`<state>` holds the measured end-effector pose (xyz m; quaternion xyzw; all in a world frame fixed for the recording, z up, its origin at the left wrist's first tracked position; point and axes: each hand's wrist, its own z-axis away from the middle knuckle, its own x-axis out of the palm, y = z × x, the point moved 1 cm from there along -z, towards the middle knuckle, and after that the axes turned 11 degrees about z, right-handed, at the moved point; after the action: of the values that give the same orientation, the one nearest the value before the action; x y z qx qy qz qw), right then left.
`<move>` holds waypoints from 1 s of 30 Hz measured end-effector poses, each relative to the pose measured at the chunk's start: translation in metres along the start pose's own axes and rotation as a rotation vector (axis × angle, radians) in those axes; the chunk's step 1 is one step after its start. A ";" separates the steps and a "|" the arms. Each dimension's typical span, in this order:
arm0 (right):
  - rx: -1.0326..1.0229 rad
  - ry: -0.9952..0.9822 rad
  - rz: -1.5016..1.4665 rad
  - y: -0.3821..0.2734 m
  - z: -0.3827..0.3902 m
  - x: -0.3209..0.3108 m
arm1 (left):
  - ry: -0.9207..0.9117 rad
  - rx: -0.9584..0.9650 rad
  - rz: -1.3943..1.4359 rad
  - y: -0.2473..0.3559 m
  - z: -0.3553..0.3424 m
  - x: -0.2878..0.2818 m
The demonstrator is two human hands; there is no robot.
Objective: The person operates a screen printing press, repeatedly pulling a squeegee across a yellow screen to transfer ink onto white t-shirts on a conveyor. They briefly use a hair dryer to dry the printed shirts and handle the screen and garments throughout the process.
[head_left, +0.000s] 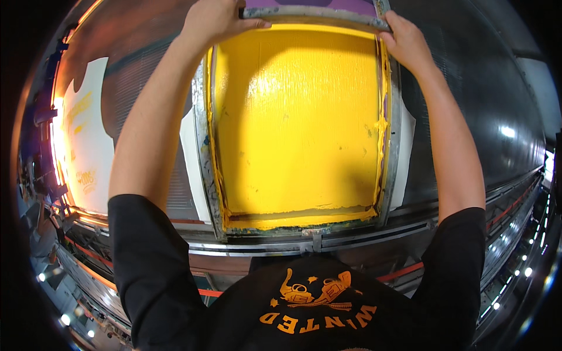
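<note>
Head view: left hand (pixel 218 19) and right hand (pixel 405 42) clamped on far corners of grey metal-framed printing screen coated in yellow ink (pixel 298 123), flat on dark desk (pixel 468 99).

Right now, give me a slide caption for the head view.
Both hands, left and right, grip the far edge of a yellow-inked screen frame.

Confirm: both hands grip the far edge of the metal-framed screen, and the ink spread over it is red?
Not quite. The head view shows the left hand and right hand on the far edge of the screen frame, but the ink is yellow, not red.
</note>
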<state>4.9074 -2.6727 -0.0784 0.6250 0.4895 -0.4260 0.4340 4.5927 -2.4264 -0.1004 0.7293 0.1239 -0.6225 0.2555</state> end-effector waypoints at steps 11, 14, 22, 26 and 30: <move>0.170 -0.292 0.107 -0.005 -0.062 0.048 | -0.125 -0.251 -0.025 0.001 -0.059 0.025; 0.270 -0.300 0.104 -0.012 -0.070 0.038 | -0.077 -0.296 -0.077 0.000 -0.064 0.021; 0.375 -0.209 0.241 -0.036 -0.041 0.032 | 0.022 -0.308 0.001 0.022 -0.013 0.024; 0.329 -0.269 0.158 -0.056 0.030 0.029 | -0.022 -0.270 0.004 0.035 0.044 0.044; 0.227 -0.147 0.172 -0.083 0.099 0.015 | -0.018 -0.255 0.040 0.068 0.122 0.035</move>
<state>4.8174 -2.7518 -0.1291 0.6768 0.3497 -0.4845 0.4301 4.5302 -2.5522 -0.1309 0.6876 0.1854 -0.6028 0.3597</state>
